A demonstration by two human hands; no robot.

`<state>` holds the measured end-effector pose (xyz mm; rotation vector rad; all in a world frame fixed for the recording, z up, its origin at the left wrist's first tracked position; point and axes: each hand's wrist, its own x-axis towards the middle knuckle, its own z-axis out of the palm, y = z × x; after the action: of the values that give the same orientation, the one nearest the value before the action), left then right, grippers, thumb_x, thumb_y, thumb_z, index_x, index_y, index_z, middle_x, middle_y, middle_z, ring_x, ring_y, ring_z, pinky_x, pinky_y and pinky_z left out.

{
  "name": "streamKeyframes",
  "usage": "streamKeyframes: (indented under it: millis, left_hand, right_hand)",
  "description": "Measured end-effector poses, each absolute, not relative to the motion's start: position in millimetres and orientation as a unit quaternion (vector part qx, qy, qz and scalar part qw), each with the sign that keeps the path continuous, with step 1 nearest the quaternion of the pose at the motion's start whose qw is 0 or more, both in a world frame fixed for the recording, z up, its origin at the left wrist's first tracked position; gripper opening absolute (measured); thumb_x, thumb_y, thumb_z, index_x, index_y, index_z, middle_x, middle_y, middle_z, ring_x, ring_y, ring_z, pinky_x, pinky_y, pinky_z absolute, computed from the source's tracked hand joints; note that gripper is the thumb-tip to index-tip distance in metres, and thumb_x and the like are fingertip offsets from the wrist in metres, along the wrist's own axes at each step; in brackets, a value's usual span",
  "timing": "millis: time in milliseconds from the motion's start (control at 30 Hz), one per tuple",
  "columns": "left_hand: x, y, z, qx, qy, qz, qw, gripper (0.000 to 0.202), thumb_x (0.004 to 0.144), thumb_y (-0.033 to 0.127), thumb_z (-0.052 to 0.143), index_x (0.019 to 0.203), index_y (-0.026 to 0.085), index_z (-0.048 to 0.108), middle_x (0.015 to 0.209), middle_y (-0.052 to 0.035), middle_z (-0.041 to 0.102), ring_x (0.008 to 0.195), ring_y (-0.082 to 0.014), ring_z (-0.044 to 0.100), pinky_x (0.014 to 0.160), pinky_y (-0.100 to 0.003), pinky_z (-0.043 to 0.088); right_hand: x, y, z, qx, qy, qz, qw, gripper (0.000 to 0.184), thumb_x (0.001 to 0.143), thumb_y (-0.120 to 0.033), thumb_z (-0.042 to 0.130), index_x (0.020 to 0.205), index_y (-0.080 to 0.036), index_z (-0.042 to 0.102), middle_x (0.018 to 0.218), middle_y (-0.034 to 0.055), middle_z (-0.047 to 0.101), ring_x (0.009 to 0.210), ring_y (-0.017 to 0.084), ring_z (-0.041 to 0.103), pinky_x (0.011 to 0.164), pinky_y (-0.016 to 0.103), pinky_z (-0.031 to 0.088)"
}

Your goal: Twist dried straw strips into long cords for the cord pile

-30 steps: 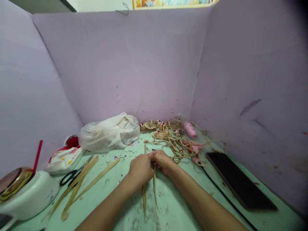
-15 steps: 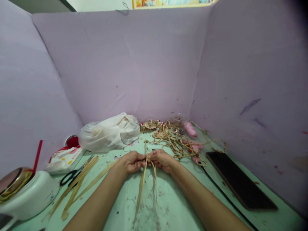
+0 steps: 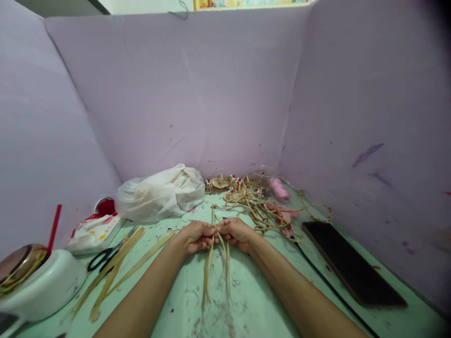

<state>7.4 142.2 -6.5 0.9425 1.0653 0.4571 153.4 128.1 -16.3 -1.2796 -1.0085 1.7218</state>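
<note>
My left hand (image 3: 196, 236) and my right hand (image 3: 235, 233) meet at the middle of the pale green table (image 3: 268, 300). Both are closed in a pinch on a few tan straw strands (image 3: 207, 272), which hang from my fingers toward me and fan out on the table. A short end of the strands sticks up past my fingertips. Just beyond my right hand lies a tangle of braided straw cord (image 3: 253, 204) with small red and white beads.
Loose straw strips (image 3: 116, 270) and black-handled scissors (image 3: 105, 256) lie at left. A white plastic bag (image 3: 162, 192), a tissue pack (image 3: 93, 232) and a white pot (image 3: 38, 281) stand further left. A pink thread spool (image 3: 279, 188), dark phone (image 3: 348, 263) and black cable (image 3: 327, 286) sit at right. Lilac partition walls enclose the table.
My left hand has turned from covering the strands to a pinch beside my right hand. The strands' lower ends have spread apart and shifted slightly left.
</note>
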Motion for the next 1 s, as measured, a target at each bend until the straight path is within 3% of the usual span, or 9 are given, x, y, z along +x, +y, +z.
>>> streamKeyframes:
  millis: [233, 467, 733, 1000]
  left_hand:
    - [8, 140, -4, 0.445, 0.532, 0.224, 0.685, 0.012, 0.072, 0.013, 0.058, 0.061, 0.009, 0.053, 0.047, 0.0011, 0.053, 0.035, -0.0045, 0.047, 0.031, -0.012, 0.033]
    - [6, 136, 5, 0.463, 0.523, 0.214, 0.683, 0.011, 0.072, 0.007, 0.052, 0.062, 0.008, 0.054, 0.054, -0.0041, 0.059, 0.039, -0.0073, 0.053, 0.034, -0.014, 0.039]
    - [9, 136, 2, 0.464, 0.537, 0.223, 0.669, 0.014, 0.072, 0.008, 0.050, 0.058, 0.009, 0.052, 0.049, -0.0023, 0.056, 0.036, -0.0067, 0.050, 0.032, -0.014, 0.037]
    - [12, 136, -3, 0.503, 0.552, 0.236, 0.621, 0.009, 0.063, 0.012, 0.056, 0.055, 0.010, 0.053, 0.044, -0.0009, 0.053, 0.033, -0.0077, 0.047, 0.029, -0.016, 0.033]
  right_hand:
    - [155, 127, -11, -0.500, -0.386, 0.681, 0.371, 0.006, 0.063, -0.004, 0.054, 0.064, -0.010, 0.055, 0.049, -0.0015, 0.052, 0.034, 0.001, 0.031, 0.032, 0.014, 0.013]
    - [156, 127, -14, -0.491, -0.399, 0.683, 0.364, 0.006, 0.063, -0.005, 0.053, 0.062, -0.010, 0.055, 0.043, -0.0038, 0.046, 0.033, 0.001, 0.027, 0.031, 0.013, 0.012]
    - [156, 128, -13, -0.491, -0.398, 0.685, 0.361, 0.004, 0.065, -0.006, 0.054, 0.062, -0.010, 0.054, 0.041, -0.0056, 0.042, 0.032, 0.001, 0.025, 0.032, 0.013, 0.011]
    - [154, 127, -13, -0.513, -0.407, 0.666, 0.358, 0.004, 0.062, -0.006, 0.054, 0.064, -0.010, 0.055, 0.049, -0.0021, 0.050, 0.034, 0.001, 0.028, 0.032, 0.014, 0.013]
